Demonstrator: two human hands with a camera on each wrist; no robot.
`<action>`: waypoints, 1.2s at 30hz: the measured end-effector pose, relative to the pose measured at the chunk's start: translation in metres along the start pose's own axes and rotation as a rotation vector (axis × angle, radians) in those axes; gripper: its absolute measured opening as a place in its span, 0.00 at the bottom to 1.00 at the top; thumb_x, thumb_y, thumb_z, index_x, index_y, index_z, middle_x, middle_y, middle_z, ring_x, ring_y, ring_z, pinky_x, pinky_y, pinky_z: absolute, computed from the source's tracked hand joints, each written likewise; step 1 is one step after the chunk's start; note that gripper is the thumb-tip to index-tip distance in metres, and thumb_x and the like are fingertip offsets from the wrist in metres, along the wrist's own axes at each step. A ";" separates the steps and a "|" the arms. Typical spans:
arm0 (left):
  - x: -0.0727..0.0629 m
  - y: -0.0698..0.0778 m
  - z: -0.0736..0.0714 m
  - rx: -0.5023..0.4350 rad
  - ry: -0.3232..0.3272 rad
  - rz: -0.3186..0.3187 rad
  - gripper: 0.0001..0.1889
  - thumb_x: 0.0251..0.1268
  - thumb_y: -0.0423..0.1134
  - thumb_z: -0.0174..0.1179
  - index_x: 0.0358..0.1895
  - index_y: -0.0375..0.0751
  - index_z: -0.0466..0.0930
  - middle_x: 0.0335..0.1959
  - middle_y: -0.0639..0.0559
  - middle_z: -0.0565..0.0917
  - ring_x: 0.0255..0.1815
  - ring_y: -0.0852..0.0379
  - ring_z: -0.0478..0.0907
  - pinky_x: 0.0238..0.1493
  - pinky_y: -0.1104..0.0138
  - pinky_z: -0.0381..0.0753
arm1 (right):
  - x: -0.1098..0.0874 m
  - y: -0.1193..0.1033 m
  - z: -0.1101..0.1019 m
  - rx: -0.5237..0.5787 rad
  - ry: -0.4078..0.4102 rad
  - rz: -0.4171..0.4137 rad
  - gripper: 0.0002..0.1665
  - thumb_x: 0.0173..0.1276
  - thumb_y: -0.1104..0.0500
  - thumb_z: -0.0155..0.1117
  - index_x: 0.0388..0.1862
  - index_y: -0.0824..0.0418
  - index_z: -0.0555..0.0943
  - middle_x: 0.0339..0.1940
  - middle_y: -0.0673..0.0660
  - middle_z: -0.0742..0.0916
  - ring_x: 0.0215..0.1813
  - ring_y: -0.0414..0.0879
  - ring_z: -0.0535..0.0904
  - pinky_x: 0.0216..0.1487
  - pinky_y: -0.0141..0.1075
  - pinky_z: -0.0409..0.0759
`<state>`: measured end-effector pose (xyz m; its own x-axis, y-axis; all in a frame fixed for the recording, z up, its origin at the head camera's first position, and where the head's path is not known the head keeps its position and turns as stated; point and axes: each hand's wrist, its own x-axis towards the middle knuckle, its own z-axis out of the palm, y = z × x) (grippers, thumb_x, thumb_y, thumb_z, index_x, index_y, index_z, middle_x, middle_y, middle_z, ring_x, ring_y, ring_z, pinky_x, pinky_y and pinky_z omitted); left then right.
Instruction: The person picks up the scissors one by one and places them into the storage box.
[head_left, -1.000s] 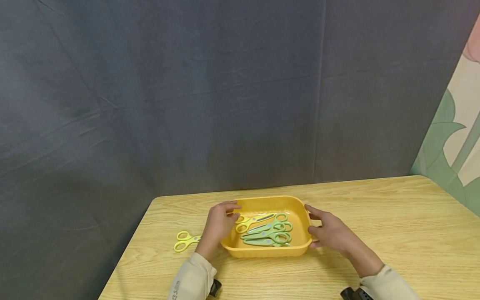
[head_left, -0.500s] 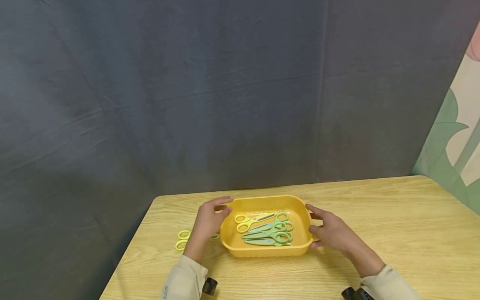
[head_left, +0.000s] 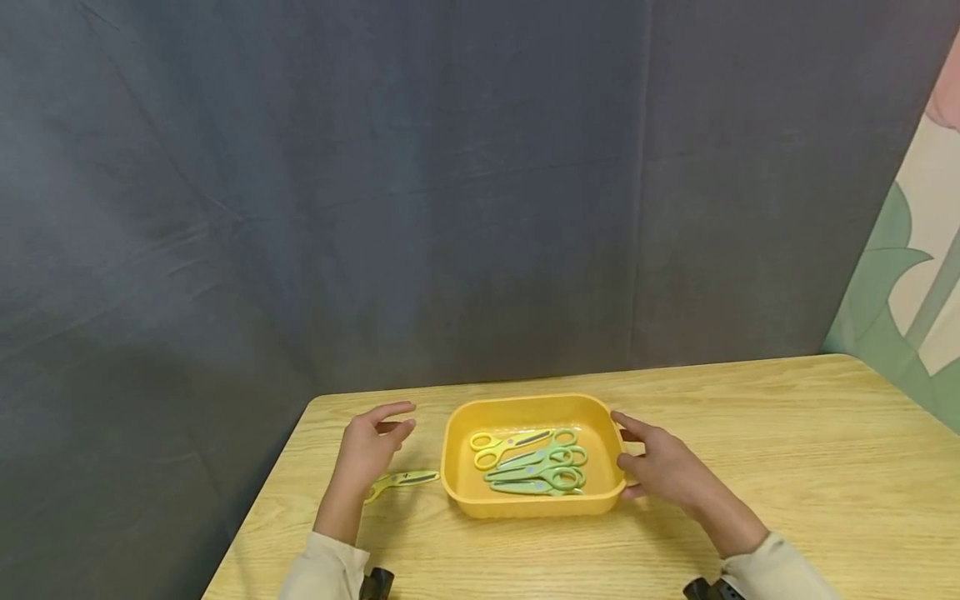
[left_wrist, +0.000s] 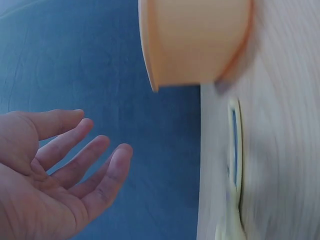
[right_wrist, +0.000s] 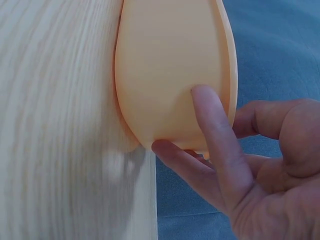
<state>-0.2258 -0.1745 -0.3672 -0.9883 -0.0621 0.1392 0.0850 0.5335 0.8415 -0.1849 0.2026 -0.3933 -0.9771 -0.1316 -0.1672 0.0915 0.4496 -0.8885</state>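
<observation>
A yellow plastic tray point(head_left: 536, 507) stands on the wooden table, with yellow scissors point(head_left: 487, 457) and several green scissors point(head_left: 536, 475) lying in it. My right hand point(head_left: 663, 467) holds the tray's right end. In the right wrist view its fingers point(right_wrist: 212, 115) lie against the outer wall, and the thumb reaches behind the rim. Apart from the tray, to its left, my left hand point(head_left: 369, 450) hangs with loosely bent fingers and nothing in them. Another yellow pair of scissors point(head_left: 412, 478) lies on the table, blades pointing at the tray; its handles are partly hidden by my left wrist.
The light wooden table point(head_left: 765, 467) reaches far to the right of the tray. A dark cloth point(head_left: 480, 208) hangs behind its back edge. At the far right is a painted wall point(head_left: 900, 283).
My left hand has let go of the tray's left end and moved left, over the loose scissors. The right hand keeps its place on the tray, which has hardly moved.
</observation>
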 end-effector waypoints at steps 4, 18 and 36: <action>-0.004 -0.010 -0.014 0.060 0.016 -0.010 0.15 0.67 0.35 0.64 0.56 0.45 0.85 0.60 0.40 0.82 0.49 0.44 0.85 0.30 0.68 0.82 | 0.001 0.000 0.000 -0.006 -0.002 0.001 0.41 0.71 0.70 0.53 0.80 0.67 0.51 0.71 0.81 0.65 0.36 0.47 0.85 0.32 0.38 0.89; -0.007 -0.061 -0.038 0.213 0.085 -0.031 0.07 0.64 0.33 0.66 0.43 0.39 0.89 0.58 0.39 0.84 0.56 0.39 0.80 0.60 0.44 0.78 | 0.000 0.003 0.004 0.015 -0.007 0.021 0.41 0.71 0.71 0.53 0.80 0.66 0.52 0.72 0.81 0.65 0.34 0.46 0.85 0.33 0.39 0.89; 0.002 -0.116 -0.053 -0.078 -0.120 -0.153 0.14 0.63 0.32 0.66 0.52 0.34 0.85 0.68 0.42 0.77 0.68 0.42 0.74 0.71 0.51 0.73 | 0.001 0.001 0.002 -0.014 0.009 0.006 0.42 0.71 0.71 0.54 0.80 0.65 0.51 0.72 0.81 0.64 0.35 0.46 0.85 0.32 0.37 0.89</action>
<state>-0.2311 -0.2809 -0.4371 -0.9980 -0.0339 -0.0525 -0.0622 0.4586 0.8865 -0.1855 0.2007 -0.3953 -0.9782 -0.1210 -0.1687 0.0948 0.4629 -0.8813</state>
